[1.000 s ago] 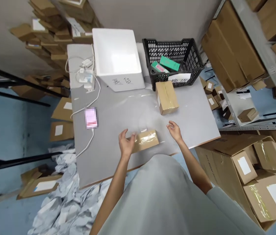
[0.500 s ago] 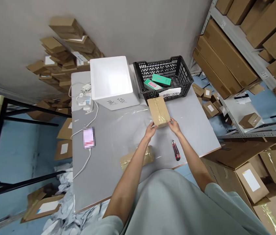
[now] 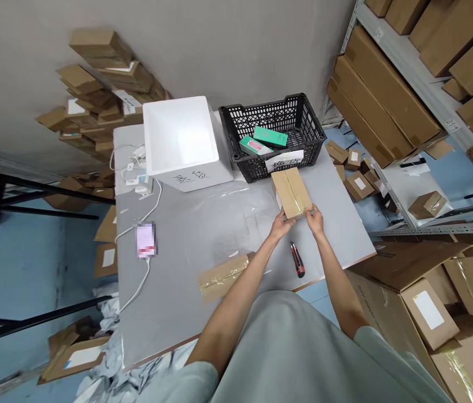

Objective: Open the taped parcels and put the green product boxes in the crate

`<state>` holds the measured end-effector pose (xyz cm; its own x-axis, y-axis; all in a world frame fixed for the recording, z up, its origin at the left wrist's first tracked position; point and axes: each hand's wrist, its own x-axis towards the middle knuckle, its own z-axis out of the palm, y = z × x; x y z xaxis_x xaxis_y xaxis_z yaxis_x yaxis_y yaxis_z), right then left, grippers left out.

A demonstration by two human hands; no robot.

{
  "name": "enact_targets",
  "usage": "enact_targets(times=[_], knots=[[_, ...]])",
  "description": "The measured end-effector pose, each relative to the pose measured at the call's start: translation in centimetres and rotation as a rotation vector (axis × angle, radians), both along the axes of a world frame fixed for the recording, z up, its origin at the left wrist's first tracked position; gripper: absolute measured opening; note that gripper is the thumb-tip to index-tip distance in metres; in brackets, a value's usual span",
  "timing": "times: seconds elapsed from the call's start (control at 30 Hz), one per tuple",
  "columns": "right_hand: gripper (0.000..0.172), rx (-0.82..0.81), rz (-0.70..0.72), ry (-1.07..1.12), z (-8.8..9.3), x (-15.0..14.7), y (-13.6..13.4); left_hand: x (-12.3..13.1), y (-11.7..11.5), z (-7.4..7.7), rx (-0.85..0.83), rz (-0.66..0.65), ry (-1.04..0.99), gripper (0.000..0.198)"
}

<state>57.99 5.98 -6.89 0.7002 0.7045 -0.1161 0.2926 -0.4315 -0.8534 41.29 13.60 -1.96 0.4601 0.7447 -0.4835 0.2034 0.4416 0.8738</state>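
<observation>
A small brown cardboard box (image 3: 291, 191), taped along its top seam, is gripped at its near end between both hands. My left hand (image 3: 281, 226) is closed on its near left corner, and my right hand (image 3: 314, 219) on the near right corner. A white patch shows on the box's left side. Below my hands a red and black utility knife (image 3: 297, 259) lies on the grey table (image 3: 169, 313). Partly behind my left forearm rests a second taped cardboard box (image 3: 223, 277).
A black plastic crate (image 3: 248, 165) with green boxes (image 3: 270, 136) inside stands at the table's back, beside a white foam box (image 3: 181, 140). A cable and pixelated device (image 3: 146, 239) lie left. An open carton of boxes (image 3: 387, 296) and shelving (image 3: 425, 73) stand right.
Both hands have carried the small box to the right along the front of the crate. Its left side now shows. The camera view has shifted slightly.
</observation>
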Motion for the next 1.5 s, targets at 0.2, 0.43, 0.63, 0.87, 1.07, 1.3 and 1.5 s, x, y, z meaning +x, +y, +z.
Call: enact_targets(times=[0.2,0.43,0.63,0.87,1.07,1.3,1.5], knots=[[0.063,-0.003,-0.115,0.049,0.9,2.1,1.8,1.2,0.3,1.8,0.060,-0.086,0.042,0.072],[0.054,-0.323,-0.024,0.004,-1.6,-5.7,-7.0,-13.7,-5.7,1.3,0.548,-0.044,0.249,0.045],[0.036,-0.552,0.049,-0.059,-3.3,-12.7,-12.7,-30.9,-10.0,0.0,0.643,0.190,0.576,0.039],[0.030,-0.633,0.213,-0.189,-2.1,-13.9,-10.8,-38.2,-10.7,-2.9,0.442,0.245,0.662,0.064],[0.033,-0.266,0.521,-0.398,2.2,-18.4,-7.9,-39.3,-10.4,-3.6,0.489,0.108,0.564,0.071],[0.031,-0.191,1.199,-0.741,6.8,-26.8,-4.5,-40.0,-10.2,-4.8,0.476,0.073,0.433,0.074],[0.031,-0.258,1.438,-0.929,7.4,-30.9,-2.3,-40.6,-10.4,-5.5,0.445,0.045,0.330,0.075]])
